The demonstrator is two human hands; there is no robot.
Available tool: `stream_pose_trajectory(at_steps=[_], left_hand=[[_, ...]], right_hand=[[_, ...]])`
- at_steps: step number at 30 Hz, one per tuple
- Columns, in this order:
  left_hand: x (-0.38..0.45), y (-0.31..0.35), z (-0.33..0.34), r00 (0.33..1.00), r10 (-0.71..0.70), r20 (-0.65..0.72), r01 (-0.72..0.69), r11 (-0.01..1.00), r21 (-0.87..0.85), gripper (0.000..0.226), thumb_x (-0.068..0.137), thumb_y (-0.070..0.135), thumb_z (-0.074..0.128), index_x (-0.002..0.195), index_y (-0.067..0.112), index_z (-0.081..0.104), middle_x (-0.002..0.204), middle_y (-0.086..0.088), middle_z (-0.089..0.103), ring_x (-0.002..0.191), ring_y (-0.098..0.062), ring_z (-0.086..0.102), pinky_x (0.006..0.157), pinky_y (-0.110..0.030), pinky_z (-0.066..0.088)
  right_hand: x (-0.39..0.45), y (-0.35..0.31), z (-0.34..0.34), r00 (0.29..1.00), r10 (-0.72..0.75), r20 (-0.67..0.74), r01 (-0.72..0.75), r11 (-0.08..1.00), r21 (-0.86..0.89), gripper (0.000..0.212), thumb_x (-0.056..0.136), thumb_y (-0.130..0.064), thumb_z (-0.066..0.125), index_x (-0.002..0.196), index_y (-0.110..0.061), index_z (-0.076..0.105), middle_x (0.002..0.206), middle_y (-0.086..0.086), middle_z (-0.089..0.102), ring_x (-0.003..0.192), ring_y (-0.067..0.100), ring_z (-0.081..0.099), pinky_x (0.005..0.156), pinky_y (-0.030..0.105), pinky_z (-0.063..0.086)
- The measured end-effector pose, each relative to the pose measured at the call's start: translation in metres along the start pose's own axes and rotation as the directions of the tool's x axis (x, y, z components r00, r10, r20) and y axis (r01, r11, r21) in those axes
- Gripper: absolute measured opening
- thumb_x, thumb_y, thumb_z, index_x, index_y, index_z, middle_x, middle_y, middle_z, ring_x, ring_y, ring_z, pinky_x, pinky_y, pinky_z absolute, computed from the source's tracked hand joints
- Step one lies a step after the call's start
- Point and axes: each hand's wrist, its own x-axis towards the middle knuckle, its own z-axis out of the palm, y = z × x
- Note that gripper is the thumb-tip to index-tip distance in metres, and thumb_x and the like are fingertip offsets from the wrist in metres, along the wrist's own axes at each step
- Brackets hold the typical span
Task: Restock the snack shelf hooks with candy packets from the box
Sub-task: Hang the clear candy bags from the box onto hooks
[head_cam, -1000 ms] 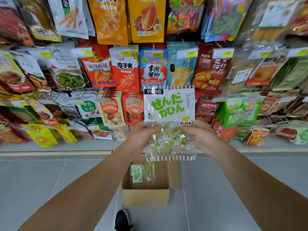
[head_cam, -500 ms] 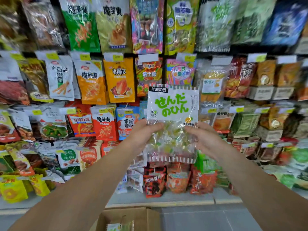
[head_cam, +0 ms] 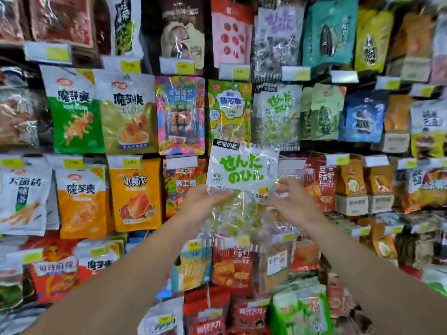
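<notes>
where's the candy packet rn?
Head view, centre: the candy packet is held up between the left hand and right hand, just below-left of the matching hanging packets.

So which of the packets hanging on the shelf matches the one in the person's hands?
The hanging candy packet, just above and right of the held packet: it has the same white header with green lettering over clear plastic. Its neighbours are opaque printed bags.

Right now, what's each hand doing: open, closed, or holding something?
Left hand: grip closed on the candy packet, at its left edge.
Right hand: grip closed on the same candy packet, pinching its right edge.
</notes>
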Motion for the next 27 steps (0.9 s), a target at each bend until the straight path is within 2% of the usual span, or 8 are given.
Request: stream_pose_trajectory(at_steps=[4, 6, 8, 11, 17, 20, 24, 27], left_hand=[[0.043, 0.018, 0.005, 0.998, 0.064, -0.019, -0.063, 0.997, 0.041, 0.040, 0.077, 0.035, 0.079, 0.098, 0.002, 0.071, 0.095, -0.008, 0.075, 0.094, -0.026, 0.070, 0.090, -0.046, 0.053], [0.065, 0.025, 0.011, 0.996, 0.077, -0.035, -0.076, 0.996, 0.044, 0.038, 0.080, 0.032, 0.077, 0.097, -0.001, 0.069, 0.094, -0.009, 0.074, 0.093, -0.027, 0.069, 0.082, -0.039, 0.054], [0.083, 0.032, 0.019, 0.996, 0.085, -0.033, -0.083, 0.995, 0.055, 0.043, 0.078, 0.035, 0.078, 0.098, -0.001, 0.068, 0.093, -0.008, 0.075, 0.093, -0.026, 0.070, 0.084, -0.040, 0.054], [0.114, 0.040, 0.038, 0.992, 0.110, -0.057, -0.107, 0.993, 0.054, 0.044, 0.077, 0.036, 0.079, 0.099, -0.001, 0.068, 0.093, -0.008, 0.076, 0.094, -0.031, 0.070, 0.079, -0.035, 0.052], [0.162, 0.058, 0.085, 0.974, 0.158, -0.165, -0.152, 0.987, 0.051, 0.032, 0.079, 0.026, 0.078, 0.089, -0.004, 0.070, 0.085, -0.012, 0.074, 0.076, -0.029, 0.067, 0.060, -0.027, 0.049], [0.182, 0.067, 0.108, 0.967, 0.180, -0.180, -0.173, 0.984, 0.051, 0.031, 0.076, 0.028, 0.080, 0.082, -0.001, 0.070, 0.083, -0.015, 0.073, 0.071, -0.024, 0.063, 0.062, -0.032, 0.046], [0.201, 0.078, 0.131, 0.960, 0.196, -0.199, -0.186, 0.980, 0.072, 0.028, 0.079, 0.030, 0.079, 0.070, 0.009, 0.062, 0.073, -0.007, 0.066, 0.065, -0.019, 0.055, 0.049, -0.019, 0.043], [0.213, 0.087, 0.144, 0.955, 0.199, -0.220, -0.183, 0.979, 0.092, 0.028, 0.080, 0.030, 0.078, 0.069, 0.010, 0.062, 0.073, -0.008, 0.066, 0.066, -0.019, 0.054, 0.052, -0.022, 0.042]], right_hand=[[0.056, -0.005, -0.023, 0.986, -0.152, -0.075, 0.125, 0.952, -0.280, 0.063, 0.087, -0.040, 0.067, 0.137, -0.009, 0.043, 0.133, 0.005, 0.050, 0.110, 0.026, 0.056, 0.084, 0.028, 0.041], [0.084, -0.009, -0.038, 0.974, -0.192, -0.121, 0.142, 0.931, -0.336, 0.064, 0.084, -0.039, 0.069, 0.137, -0.012, 0.045, 0.132, 0.007, 0.050, 0.114, 0.026, 0.054, 0.090, 0.032, 0.043], [0.108, -0.012, -0.053, 0.962, -0.221, -0.158, 0.142, 0.905, -0.402, 0.061, 0.084, -0.034, 0.068, 0.137, -0.014, 0.045, 0.132, 0.007, 0.050, 0.117, 0.025, 0.052, 0.094, 0.034, 0.043], [0.146, -0.011, -0.079, 0.933, -0.305, -0.191, 0.178, 0.851, -0.494, 0.053, 0.085, -0.028, 0.066, 0.132, -0.011, 0.048, 0.127, 0.011, 0.052, 0.109, 0.028, 0.056, 0.086, 0.033, 0.045], [0.212, -0.004, -0.117, 0.896, -0.413, -0.162, 0.255, 0.778, -0.574, 0.065, 0.086, -0.023, 0.065, 0.144, -0.009, 0.039, 0.143, 0.015, 0.042, 0.125, 0.034, 0.048, 0.101, 0.037, 0.041], [0.245, 0.000, -0.134, 0.874, -0.465, -0.145, 0.295, 0.741, -0.603, 0.067, 0.087, -0.023, 0.065, 0.146, -0.009, 0.036, 0.146, 0.015, 0.038, 0.130, 0.035, 0.042, 0.103, 0.037, 0.038], [0.283, -0.001, -0.149, 0.816, -0.567, -0.112, 0.388, 0.681, -0.621, 0.070, 0.088, -0.025, 0.063, 0.148, -0.009, 0.031, 0.151, 0.012, 0.032, 0.133, 0.036, 0.037, 0.108, 0.041, 0.037], [0.305, -0.006, -0.159, 0.769, -0.630, -0.113, 0.418, 0.628, -0.656, 0.075, 0.092, -0.027, 0.060, 0.153, -0.009, 0.022, 0.160, 0.009, 0.017, 0.143, 0.033, 0.023, 0.116, 0.040, 0.024]])
